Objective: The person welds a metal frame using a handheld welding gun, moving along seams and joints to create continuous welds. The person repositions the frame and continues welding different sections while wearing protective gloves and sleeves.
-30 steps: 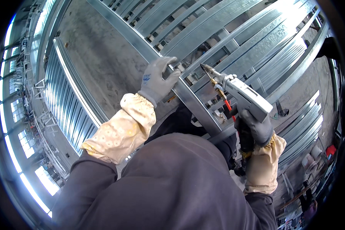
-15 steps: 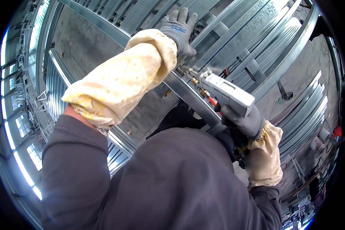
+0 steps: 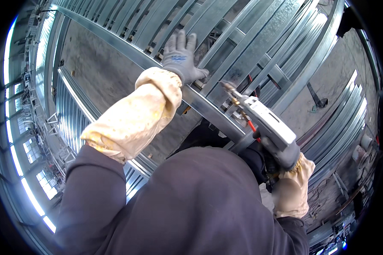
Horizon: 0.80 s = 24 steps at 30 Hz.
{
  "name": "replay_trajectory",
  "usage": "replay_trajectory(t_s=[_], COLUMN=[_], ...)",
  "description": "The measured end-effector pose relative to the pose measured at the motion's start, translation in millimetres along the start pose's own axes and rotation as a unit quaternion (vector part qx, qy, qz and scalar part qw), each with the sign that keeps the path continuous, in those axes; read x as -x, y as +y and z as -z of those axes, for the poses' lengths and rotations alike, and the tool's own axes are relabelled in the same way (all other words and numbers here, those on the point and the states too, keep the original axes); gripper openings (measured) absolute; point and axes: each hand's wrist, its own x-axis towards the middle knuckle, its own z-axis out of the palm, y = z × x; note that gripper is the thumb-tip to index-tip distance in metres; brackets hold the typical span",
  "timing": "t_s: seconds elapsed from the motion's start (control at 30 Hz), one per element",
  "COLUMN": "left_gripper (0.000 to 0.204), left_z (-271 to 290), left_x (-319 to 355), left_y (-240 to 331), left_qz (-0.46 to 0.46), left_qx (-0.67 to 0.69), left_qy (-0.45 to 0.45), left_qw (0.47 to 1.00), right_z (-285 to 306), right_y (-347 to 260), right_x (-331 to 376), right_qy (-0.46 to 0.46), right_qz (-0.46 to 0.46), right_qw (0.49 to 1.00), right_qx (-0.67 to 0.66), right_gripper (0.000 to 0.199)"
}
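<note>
My left hand [image 3: 179, 60], in a grey glove with a cream sleeve cover, lies with its fingers spread on the galvanized steel frame [image 3: 215, 114], at its near rail. My right hand [image 3: 284, 154], in a dark grey glove, is wrapped round a silver-white welding gun [image 3: 272, 122]. Brass fittings and a red hose show along the gun's side. Its nozzle points up and left, over the frame's bars to the right of my left hand. Whether the tip touches the metal I cannot tell.
Stacks of steel profiles lie at the left [image 3: 74, 114] and the right [image 3: 342, 131]. A dark angled metal piece [image 3: 317, 97] rests on the concrete floor [image 3: 95, 63] beyond the frame's right edge. Windows line the far left.
My left hand has shifted left and nearer to me along the frame. The welding gun in my right hand has moved right and nearer, its nozzle now farther from the left hand.
</note>
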Motion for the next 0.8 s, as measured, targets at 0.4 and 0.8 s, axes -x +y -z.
replay_trajectory(t_s=[0.4,0.8], left_gripper=[0.123,0.105], left_z=[0.4,11.3], left_x=[1.9,37.6], left_y=[-9.2,2.5], left_qz=[0.001,0.061], left_qx=[0.023,0.072], left_qy=[0.002,0.009], left_qw=[1.000,0.995], right_z=[-30.7,-32.7], right_y=[-19.6,-17.7], right_x=[41.3,138.0], right_qy=[0.081,0.297], right_qz=[0.034,0.146], right_qw=[0.995,0.943], right_qx=[-0.046,0.033], right_gripper=[0.040,0.056])
